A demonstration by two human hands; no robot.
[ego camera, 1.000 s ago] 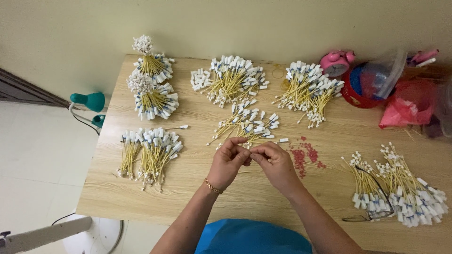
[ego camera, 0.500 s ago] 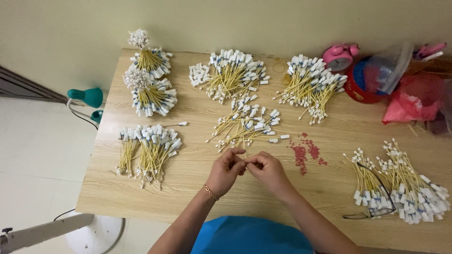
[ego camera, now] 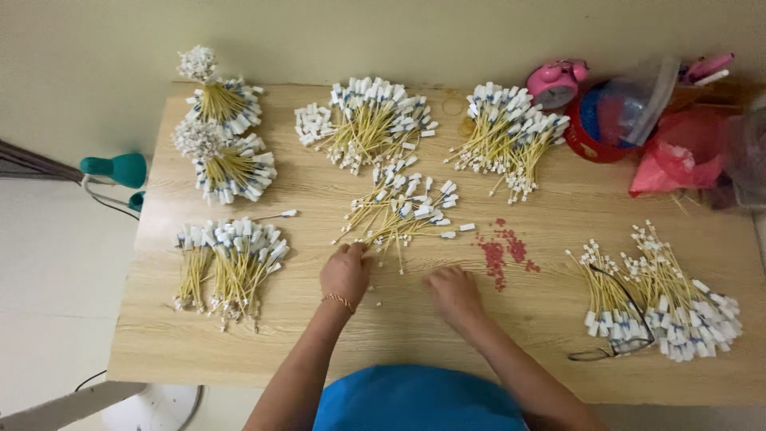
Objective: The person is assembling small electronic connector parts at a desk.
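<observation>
Left hand (ego camera: 345,273) reaches, fingers bunched narrow, into the near end of the loose heap of yellow sticks (ego camera: 401,209) at the middle of the worktop (ego camera: 399,335); whether it grips one I cannot tell. Right hand (ego camera: 453,294) lies curled and low just right of that heap, seemingly holding nothing. Red beads (ego camera: 503,251) are scattered right of the heap, close to that hand — a careless sweep could send them rolling. A tug could drag tangled sticks along, too.

The hands have parted: the left hand (ego camera: 346,272) now reaches the middle pile of yellow tagged sticks (ego camera: 403,207), while the right hand (ego camera: 453,294) rests below that pile.
</observation>
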